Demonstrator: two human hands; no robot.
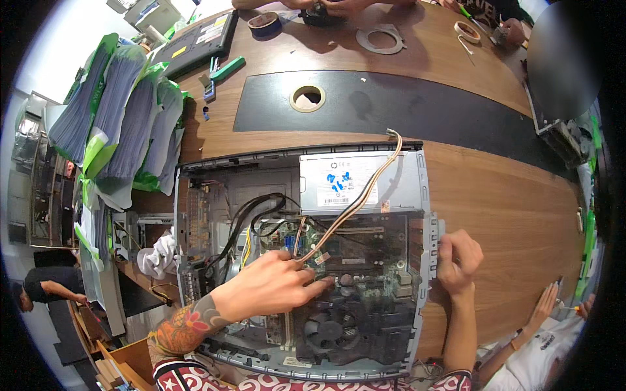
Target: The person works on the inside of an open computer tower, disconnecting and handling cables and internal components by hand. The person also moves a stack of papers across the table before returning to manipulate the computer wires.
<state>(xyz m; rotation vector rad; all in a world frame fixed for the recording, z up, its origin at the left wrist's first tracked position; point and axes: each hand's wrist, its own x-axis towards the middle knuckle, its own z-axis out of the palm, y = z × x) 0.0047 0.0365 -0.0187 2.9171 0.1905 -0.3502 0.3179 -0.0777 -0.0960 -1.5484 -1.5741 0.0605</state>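
Note:
An opened desktop computer case (pixel 218 179) lies flat in front of me, its motherboard and inner parts showing. My left hand (pixel 270 283) reaches palm down over the motherboard, its thumb stretched toward the fan and its fingertips beside the loose cables, fingers partly hidden. A bundle of white, orange and black cables (pixel 355 208) runs from near those fingers across the metal power supply (pixel 407 182). Below the thumb sits a black cooling fan (pixel 331 329). My right hand (pixel 460 260) is closed at the case's right edge, with curled fingers against the metal there.
A tape roll (pixel 307 99) rests on the black strip (pixel 391 104) across the table (pixel 495 202). A laptop (pixel 199 42), green-handled tool (pixel 228 68) and wrapped stacks (pixel 117 111) stand at left. Other people's hands (pixel 326 8) are across the table; another person's hand (pixel 544 303) is at right.

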